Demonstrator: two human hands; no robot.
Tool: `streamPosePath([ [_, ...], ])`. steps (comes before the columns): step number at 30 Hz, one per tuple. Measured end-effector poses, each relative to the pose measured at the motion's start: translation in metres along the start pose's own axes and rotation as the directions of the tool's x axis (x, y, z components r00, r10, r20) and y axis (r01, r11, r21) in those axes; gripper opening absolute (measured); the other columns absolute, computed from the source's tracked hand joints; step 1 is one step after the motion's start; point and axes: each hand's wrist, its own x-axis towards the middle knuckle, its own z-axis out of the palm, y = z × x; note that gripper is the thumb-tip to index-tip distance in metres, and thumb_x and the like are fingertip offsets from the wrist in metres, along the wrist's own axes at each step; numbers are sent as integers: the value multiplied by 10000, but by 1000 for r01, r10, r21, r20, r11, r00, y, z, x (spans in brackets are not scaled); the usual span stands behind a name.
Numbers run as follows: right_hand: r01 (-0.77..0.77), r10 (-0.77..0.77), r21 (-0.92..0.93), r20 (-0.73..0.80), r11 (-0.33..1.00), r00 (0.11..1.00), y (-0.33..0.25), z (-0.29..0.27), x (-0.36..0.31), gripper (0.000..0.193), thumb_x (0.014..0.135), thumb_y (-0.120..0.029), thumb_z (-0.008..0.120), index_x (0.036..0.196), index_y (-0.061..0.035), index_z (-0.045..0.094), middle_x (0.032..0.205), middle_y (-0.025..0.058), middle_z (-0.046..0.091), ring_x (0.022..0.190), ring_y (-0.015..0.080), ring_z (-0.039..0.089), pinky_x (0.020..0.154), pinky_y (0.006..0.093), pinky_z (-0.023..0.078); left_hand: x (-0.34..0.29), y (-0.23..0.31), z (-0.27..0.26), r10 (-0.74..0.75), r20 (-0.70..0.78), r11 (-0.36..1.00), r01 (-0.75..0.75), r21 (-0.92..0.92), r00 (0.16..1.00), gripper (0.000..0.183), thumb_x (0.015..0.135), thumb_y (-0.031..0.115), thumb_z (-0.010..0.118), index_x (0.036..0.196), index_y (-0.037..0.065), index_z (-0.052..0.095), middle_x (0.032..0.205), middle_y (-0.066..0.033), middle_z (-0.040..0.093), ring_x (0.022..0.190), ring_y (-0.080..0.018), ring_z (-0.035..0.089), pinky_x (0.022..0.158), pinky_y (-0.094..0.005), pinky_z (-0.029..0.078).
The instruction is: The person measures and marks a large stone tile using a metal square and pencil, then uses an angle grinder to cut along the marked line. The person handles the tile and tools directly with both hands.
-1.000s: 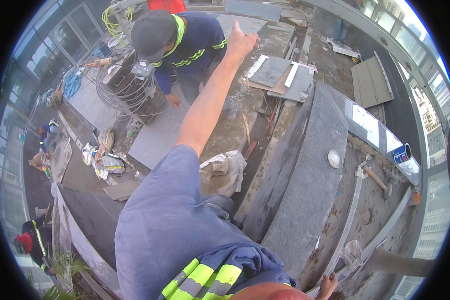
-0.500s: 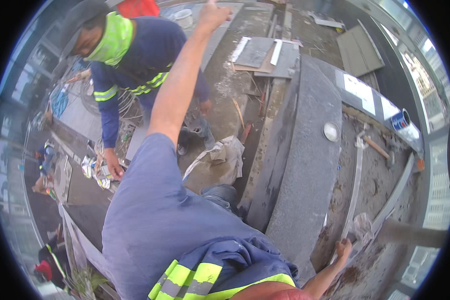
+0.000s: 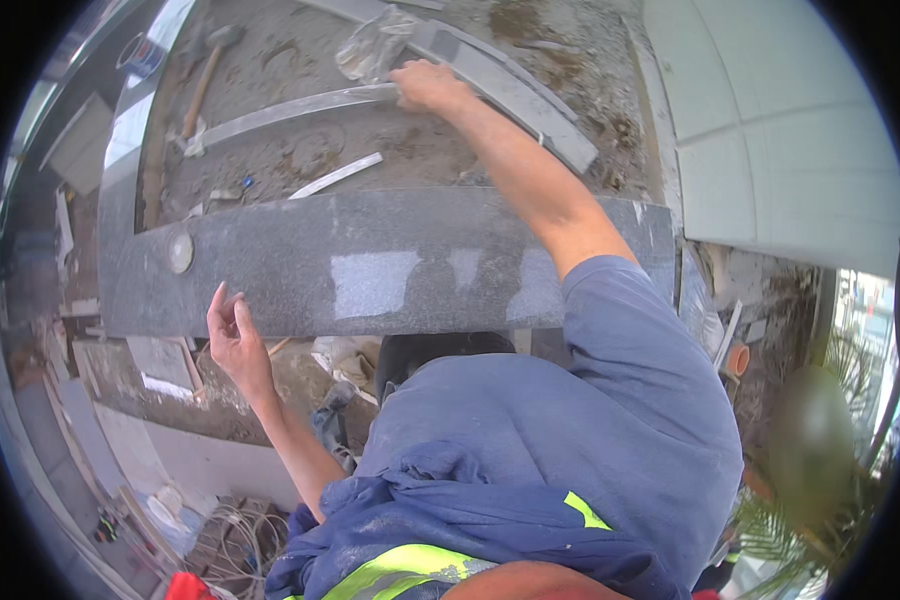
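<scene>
My right hand (image 3: 430,88) reaches across a long grey stone slab (image 3: 460,215), fingers curled around the near end of a pale metal bar (image 3: 300,112) lying on sandy mortar. Crumpled clear plastic (image 3: 372,48) sits right beside those fingers. My left hand (image 3: 235,335) hovers at the slab's near edge, empty, with its fingers apart. On the slab just beyond it is a small round whitish dish (image 3: 180,253). A white strip (image 3: 337,175) lies on the mortar by the slab's far edge.
A wooden-handled hammer (image 3: 202,85) rests on the mortar at the far left, near a blue can (image 3: 142,55). A wider grey bar (image 3: 515,95) lies beyond my right forearm. Pale wall panels (image 3: 780,120) stand at right. Coiled cable (image 3: 245,540) is at lower left.
My view has swung right, and the co-worker has left it. My left arm came down from an outstretched, raised position to the slab. My right hand stays at the metal bar's end.
</scene>
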Motion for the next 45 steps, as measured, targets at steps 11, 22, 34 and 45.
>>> streamPosePath([
  [11,-40,406,626,-455,779,792,-88,-20,-362,263,977,-206,687,1185,-99,808,1158,148,781,1057,363,758,921,484,607,-78,79,149,643,588,687,-710,-158,491,348,1043,92,670,1384,32,709,1298,-190,724,1275,-336,648,1085,-461,514],
  [22,-352,817,752,-421,557,394,-115,16,-581,247,942,-126,642,1102,-46,812,1056,192,805,984,402,764,876,505,599,-73,93,286,583,668,441,-871,218,463,627,1096,402,546,1653,127,464,1657,-189,486,1534,-390,464,1205,-648,375],
  [34,-424,933,875,-324,233,-157,-212,52,-753,258,953,-117,677,1173,-38,787,992,183,809,910,377,773,841,479,598,-87,118,307,426,797,347,-891,294,429,592,1135,460,352,1621,167,521,1607,-117,584,1507,-358,524,1195,-771,321],
  [45,-143,879,906,-422,399,-220,-225,35,-760,533,982,-190,730,1479,-26,631,1407,214,697,1150,329,732,941,430,602,-100,119,313,452,765,324,-884,338,458,582,1128,443,347,1579,158,579,1569,-129,623,1476,-372,558,1196,-759,323],
])
